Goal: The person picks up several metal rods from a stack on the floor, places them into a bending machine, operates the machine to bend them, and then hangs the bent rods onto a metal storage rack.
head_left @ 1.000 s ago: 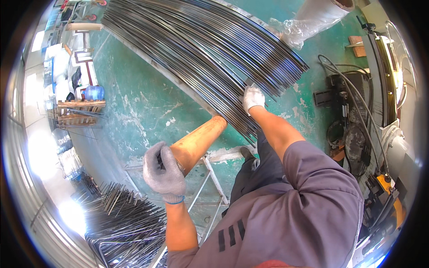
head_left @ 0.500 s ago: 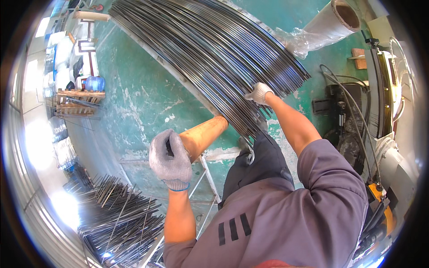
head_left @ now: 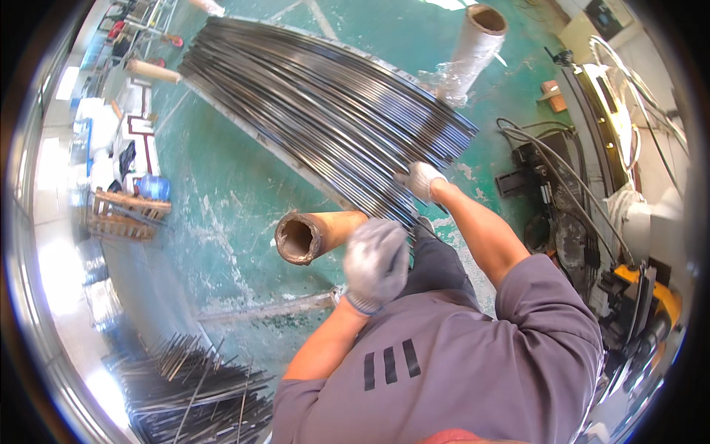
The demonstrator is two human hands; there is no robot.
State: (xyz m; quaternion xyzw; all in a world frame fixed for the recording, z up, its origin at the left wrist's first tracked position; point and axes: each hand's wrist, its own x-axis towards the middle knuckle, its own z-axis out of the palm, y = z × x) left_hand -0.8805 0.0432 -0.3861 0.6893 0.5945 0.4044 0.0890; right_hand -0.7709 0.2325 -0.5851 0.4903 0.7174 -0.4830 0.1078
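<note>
A wide layer of long, thin, dark metal rods point(head_left: 296, 96) stretches from the far left to just in front of my legs. My right hand point(head_left: 423, 182), in a pale knitted glove, is closed at the near ends of the rods, on their right side; its fingertips are partly hidden. My left hand point(head_left: 376, 260), in a grey-white glove, hovers in front of my body, apart from the rods. Motion blurs its fingers. Just beside it, a brown cardboard tube point(head_left: 333, 228) points its hollow end to the left.
A plastic-wrapped roll point(head_left: 473, 55) stands beyond the rods at the right. Machinery with looping hoses point(head_left: 547, 148) lines the right side. More loose rods point(head_left: 196, 392) are heaped at the lower left. A wooden pallet point(head_left: 126, 214) lies further left on the green floor.
My left hand has swung right from the cardboard tube's end toward my body, uncovering the hollow end. My right hand stays at the rod ends. The view has shifted.
</note>
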